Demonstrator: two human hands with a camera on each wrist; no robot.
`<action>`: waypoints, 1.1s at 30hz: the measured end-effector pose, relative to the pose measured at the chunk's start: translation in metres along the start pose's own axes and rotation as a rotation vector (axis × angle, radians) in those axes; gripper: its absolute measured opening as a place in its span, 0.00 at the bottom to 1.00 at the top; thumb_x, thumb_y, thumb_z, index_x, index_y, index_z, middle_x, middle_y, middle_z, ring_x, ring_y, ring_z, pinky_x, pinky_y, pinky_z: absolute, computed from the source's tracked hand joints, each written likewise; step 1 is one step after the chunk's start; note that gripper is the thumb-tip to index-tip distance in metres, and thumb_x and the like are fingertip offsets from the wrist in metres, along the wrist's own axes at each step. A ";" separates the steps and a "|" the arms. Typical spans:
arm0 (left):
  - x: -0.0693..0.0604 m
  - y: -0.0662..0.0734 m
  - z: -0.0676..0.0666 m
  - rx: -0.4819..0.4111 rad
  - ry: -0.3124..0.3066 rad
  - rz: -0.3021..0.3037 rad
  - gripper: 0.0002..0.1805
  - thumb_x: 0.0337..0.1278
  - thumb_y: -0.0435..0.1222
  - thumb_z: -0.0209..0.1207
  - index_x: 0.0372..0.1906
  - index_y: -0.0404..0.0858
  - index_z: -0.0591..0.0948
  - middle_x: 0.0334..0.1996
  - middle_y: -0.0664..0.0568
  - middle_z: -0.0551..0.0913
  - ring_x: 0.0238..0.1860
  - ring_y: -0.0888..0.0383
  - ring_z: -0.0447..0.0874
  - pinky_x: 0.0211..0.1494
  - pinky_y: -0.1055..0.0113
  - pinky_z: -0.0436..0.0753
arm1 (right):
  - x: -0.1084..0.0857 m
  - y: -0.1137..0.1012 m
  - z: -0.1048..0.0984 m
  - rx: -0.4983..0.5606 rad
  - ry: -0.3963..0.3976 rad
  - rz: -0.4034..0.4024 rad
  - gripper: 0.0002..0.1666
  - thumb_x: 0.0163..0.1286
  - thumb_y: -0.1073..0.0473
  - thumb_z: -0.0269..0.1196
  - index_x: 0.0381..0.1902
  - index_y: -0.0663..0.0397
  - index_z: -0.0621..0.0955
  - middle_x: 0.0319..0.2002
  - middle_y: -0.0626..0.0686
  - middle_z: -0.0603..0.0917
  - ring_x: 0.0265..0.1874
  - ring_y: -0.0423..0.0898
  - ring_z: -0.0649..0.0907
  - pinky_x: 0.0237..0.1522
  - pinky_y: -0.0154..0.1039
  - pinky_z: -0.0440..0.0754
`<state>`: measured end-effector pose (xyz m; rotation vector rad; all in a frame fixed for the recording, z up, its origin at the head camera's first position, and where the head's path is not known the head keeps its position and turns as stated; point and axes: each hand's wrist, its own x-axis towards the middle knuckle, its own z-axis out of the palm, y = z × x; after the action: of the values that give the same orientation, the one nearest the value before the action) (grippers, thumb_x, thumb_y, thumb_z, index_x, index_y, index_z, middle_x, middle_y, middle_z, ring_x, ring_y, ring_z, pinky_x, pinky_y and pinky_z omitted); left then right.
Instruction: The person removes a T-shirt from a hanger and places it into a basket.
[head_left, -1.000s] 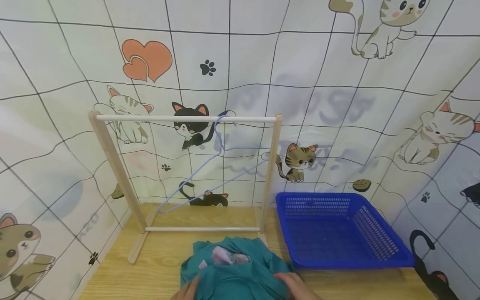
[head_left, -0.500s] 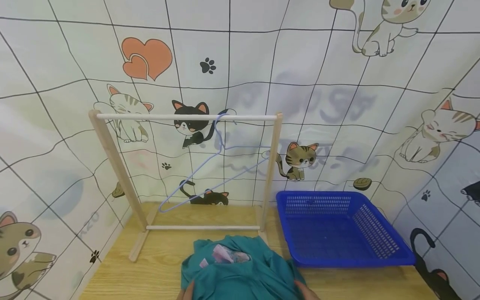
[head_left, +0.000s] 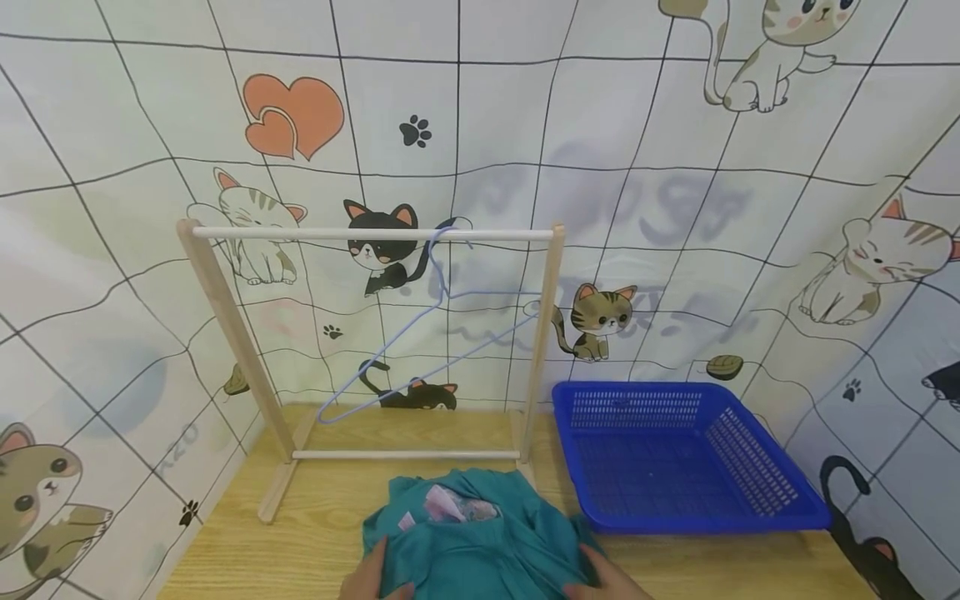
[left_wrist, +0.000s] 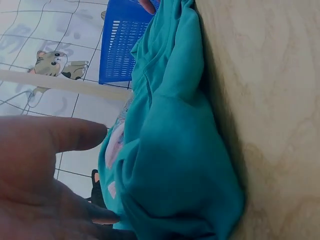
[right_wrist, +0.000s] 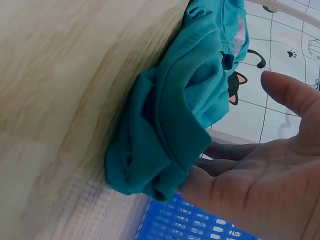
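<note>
A teal garment [head_left: 480, 550] lies bunched on the wooden table, with a pink and grey patch showing in its folds. My left hand [head_left: 369, 577] is at its left side. In the left wrist view the left hand [left_wrist: 45, 175] has its thumb and fingers extended, with fingertips against the cloth. At the garment's right side is my right hand [head_left: 611, 579]. The right wrist view shows the right hand [right_wrist: 265, 175] with its thumb spread away and its other fingers reaching behind a hemmed fold of the garment [right_wrist: 175, 120]. Those fingertips are hidden by cloth.
Behind the garment stands a wooden rack [head_left: 542, 350] with a light blue hanger [head_left: 382, 350] hooked on its top bar. A blue plastic basket [head_left: 705, 525] sits to the right on the table [head_left: 225, 558]. A cat-patterned sheet [head_left: 495, 108] covers the wall.
Both hands first slipped lower beside the garment, the right one also outward; now they have come up again and inward along its sides. The garment has hardly shifted.
</note>
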<state>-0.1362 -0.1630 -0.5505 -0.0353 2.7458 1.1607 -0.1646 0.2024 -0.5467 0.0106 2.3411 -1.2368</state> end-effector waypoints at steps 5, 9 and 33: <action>0.004 0.010 -0.010 -0.140 -0.038 0.017 0.49 0.54 0.46 0.62 0.66 0.16 0.51 0.61 0.18 0.58 0.62 0.21 0.57 0.60 0.31 0.61 | -0.008 -0.025 0.002 0.017 -0.014 -0.067 0.49 0.63 0.48 0.64 0.67 0.76 0.56 0.63 0.82 0.57 0.61 0.80 0.57 0.57 0.73 0.57; 0.010 0.014 -0.013 -0.233 -0.077 0.062 0.50 0.57 0.41 0.60 0.66 0.13 0.44 0.63 0.15 0.51 0.64 0.20 0.48 0.62 0.29 0.55 | -0.006 -0.039 0.008 0.036 -0.032 -0.066 0.48 0.64 0.49 0.63 0.68 0.75 0.54 0.64 0.82 0.54 0.62 0.80 0.55 0.58 0.74 0.55; 0.027 0.043 0.020 -0.353 -0.233 0.088 0.45 0.59 0.41 0.59 0.69 0.20 0.49 0.65 0.20 0.54 0.64 0.23 0.54 0.63 0.31 0.56 | 0.022 -0.077 0.058 0.114 -0.112 -0.129 0.57 0.64 0.42 0.61 0.70 0.75 0.45 0.65 0.82 0.53 0.62 0.77 0.61 0.59 0.70 0.61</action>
<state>-0.1633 -0.1178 -0.5382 0.1691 2.3354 1.5515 -0.1773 0.1069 -0.5235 -0.1703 2.2020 -1.3942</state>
